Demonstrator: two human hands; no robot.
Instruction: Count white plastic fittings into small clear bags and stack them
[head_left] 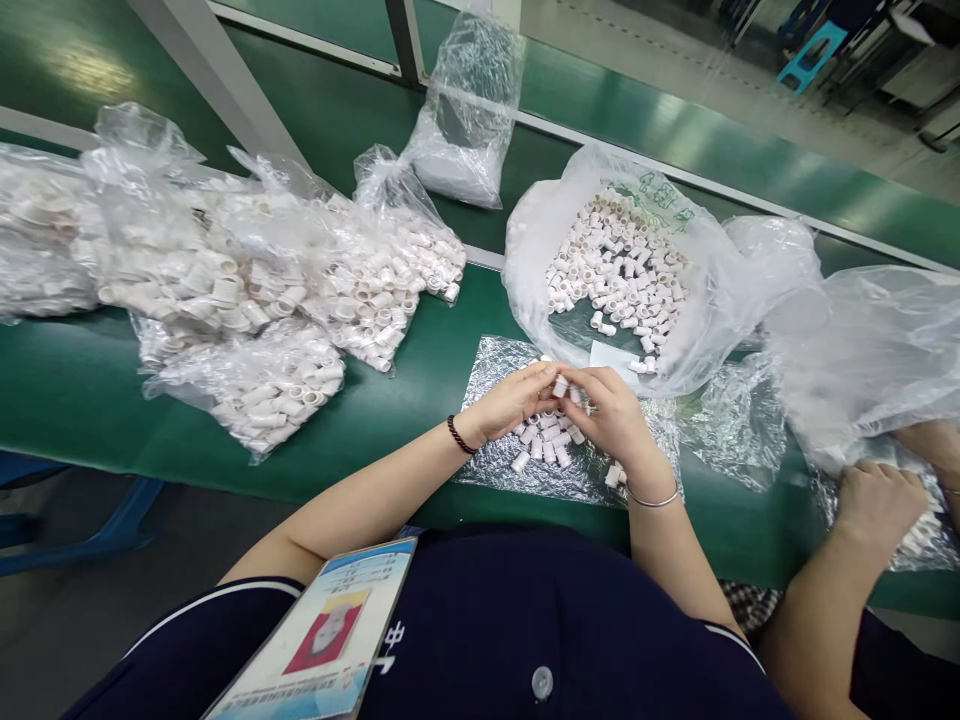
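Note:
Both my hands meet over a flat, crinkled clear plastic bag [495, 455] on the green table. My left hand [521, 397] has its fingers bent round small white fittings. In my right hand [609, 408], thumb and fingers are closed on a white fitting [561, 386], with another beside it. Below my hands lies a small pile of white fittings [547, 438] on the plastic, and a few more [615, 476] sit under my right wrist. Just beyond, a large open plastic bag [525, 290] holds many loose white fittings [622, 260].
Filled clear bags of white fittings [277, 390] line the left side. A clear bag [469, 110] stands at the back. At the right, another person's hands [881, 505] work beside a big plastic bag [870, 350]. A blue stool [814, 55] is on the far floor.

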